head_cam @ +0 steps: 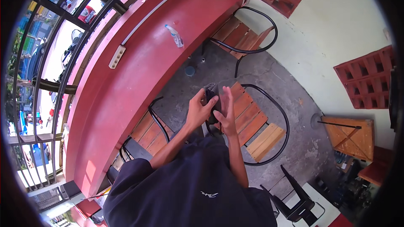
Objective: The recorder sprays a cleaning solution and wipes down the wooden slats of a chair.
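Observation:
A dark, bunched piece of cloth (209, 94) is between my two hands, in front of my body. My left hand (199, 108) grips it, thumb across its near face. Just to the right, my right hand (228, 113) has its fingers raised and spread, the thumb close to the dark bundle; whether it touches is unclear. The lower part of the bundle is partly hidden by the hands. Beneath the hands stands a wooden-slat chair (249, 113) with a curved black metal frame.
A long red counter (142, 60) runs along the left, bearing a plastic bottle (175, 36) and a power strip (117, 57). Other slatted chairs stand at the far end (236, 34) and left (150, 132). A black metal railing (60, 78) borders the counter. A wooden folding table (350, 135) leans by the wall.

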`<state>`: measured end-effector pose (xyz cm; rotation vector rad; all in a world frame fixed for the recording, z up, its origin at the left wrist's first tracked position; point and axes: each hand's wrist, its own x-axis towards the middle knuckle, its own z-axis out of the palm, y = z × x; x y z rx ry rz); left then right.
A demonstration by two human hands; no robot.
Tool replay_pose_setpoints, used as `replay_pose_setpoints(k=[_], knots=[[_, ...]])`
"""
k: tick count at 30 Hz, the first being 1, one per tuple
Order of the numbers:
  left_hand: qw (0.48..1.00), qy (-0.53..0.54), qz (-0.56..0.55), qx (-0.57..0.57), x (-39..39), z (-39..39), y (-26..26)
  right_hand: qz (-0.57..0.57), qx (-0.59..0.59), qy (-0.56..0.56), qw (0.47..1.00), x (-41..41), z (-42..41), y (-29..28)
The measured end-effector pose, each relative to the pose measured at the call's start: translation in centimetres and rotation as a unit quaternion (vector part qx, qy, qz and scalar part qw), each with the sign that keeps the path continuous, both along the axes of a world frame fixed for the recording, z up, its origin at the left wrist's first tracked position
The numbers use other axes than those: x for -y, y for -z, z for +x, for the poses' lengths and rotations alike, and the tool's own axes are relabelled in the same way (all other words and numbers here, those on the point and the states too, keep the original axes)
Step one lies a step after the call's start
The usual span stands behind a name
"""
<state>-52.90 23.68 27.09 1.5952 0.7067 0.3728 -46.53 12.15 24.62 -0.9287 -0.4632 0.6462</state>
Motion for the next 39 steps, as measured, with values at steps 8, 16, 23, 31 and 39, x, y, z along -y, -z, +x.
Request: replay_pose_setpoints(k=[8,16,23,31,39], knots=[[0.972,0.169,-0.159,-0.031,-12.0,6.7,1.4,-0.016,-0.36,0.007,0.933,-2.3,2.7,3.6],[0.845,-0.249,0.452,-0.14,-37.4,13.1,20.1,-0.043,-0.411,0.109,0.904,-4.2,2.2,4.6],[0.892,-0.233,0.384,-0.056,-39.6,20.1,20.7,-0.002,-0.4,0.304,0.865,-3.2,-2.4,5.2],[0.964,0.266,0.017,-0.022,-19.8,19.2,18.1,0.007,-0.417,0.485,0.768,2.2,-8.6,4.6],[0.865,0.398,-0.269,-0.145,6.8,12.6,24.5,0.036,-0.417,0.589,0.692,7.3,-14.1,5.0]])
